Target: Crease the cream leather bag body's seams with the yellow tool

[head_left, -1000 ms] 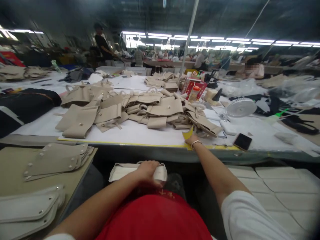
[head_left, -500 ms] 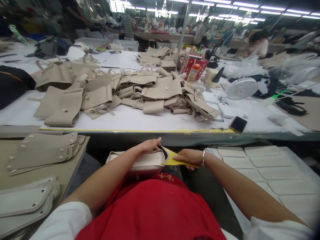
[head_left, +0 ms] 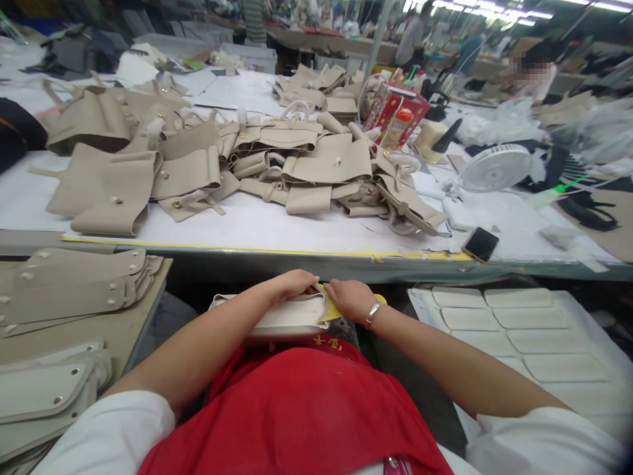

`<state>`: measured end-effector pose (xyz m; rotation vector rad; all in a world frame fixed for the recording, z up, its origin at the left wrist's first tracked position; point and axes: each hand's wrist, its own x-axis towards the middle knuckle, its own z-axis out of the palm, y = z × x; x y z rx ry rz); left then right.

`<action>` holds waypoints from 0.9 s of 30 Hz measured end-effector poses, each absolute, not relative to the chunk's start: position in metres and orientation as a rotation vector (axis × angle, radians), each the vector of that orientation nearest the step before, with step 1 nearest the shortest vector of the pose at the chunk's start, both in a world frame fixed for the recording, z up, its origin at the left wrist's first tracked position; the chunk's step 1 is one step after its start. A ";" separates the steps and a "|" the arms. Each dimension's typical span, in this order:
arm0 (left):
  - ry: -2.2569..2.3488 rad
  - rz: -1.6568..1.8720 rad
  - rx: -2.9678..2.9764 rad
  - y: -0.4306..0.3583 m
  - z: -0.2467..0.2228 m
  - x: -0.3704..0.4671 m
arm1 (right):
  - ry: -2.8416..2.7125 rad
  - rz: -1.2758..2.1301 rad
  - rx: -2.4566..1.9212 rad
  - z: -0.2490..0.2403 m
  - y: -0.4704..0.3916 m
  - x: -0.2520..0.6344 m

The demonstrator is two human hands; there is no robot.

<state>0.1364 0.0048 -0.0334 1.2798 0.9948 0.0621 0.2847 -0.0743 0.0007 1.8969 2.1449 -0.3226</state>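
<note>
A cream bag piece (head_left: 291,316) with an open top rests on my lap against the red apron. My left hand (head_left: 295,284) grips its upper edge near the right corner, fingers partly inside. At the bag's right end, my right hand (head_left: 350,298) holds a yellow sheet (head_left: 335,311), which shows below the fingers and beside the wrist. The two hands are close together, with their fingertips nearly meeting at the corner. What the fingertips pinch there is too small to make out.
Beige bag parts (head_left: 326,158) are heaped on the white-topped table ahead. A phone (head_left: 481,245) lies at its edge, near a white fan (head_left: 495,167). Grey flat pieces (head_left: 74,284) lie at left, cream panels (head_left: 558,342) at right. A person (head_left: 537,76) sits far right.
My right hand has moved left and slightly up to the bag's corner, covering more of the yellow sheet. The dark strip at the corner no longer shows. The view has tilted down a little.
</note>
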 end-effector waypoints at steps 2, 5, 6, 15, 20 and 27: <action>0.975 0.071 1.291 0.003 -0.033 0.133 | 2.178 -0.295 1.858 0.001 -0.075 0.283; 0.964 0.055 1.314 0.002 -0.031 0.125 | 2.227 -0.279 1.802 0.003 -0.074 0.280; 0.964 0.043 1.335 0.002 -0.029 0.123 | 2.237 -0.279 1.787 0.004 -0.074 0.279; 0.977 -0.080 1.657 0.004 -0.023 0.120 | 2.321 -0.374 1.617 0.001 -0.059 0.293; 0.959 -0.114 1.725 0.006 -0.021 0.112 | 2.378 -0.380 1.536 -0.001 -0.052 0.291; 0.949 -0.051 1.774 0.002 -0.026 0.088 | 2.473 -0.417 1.386 0.000 -0.038 0.278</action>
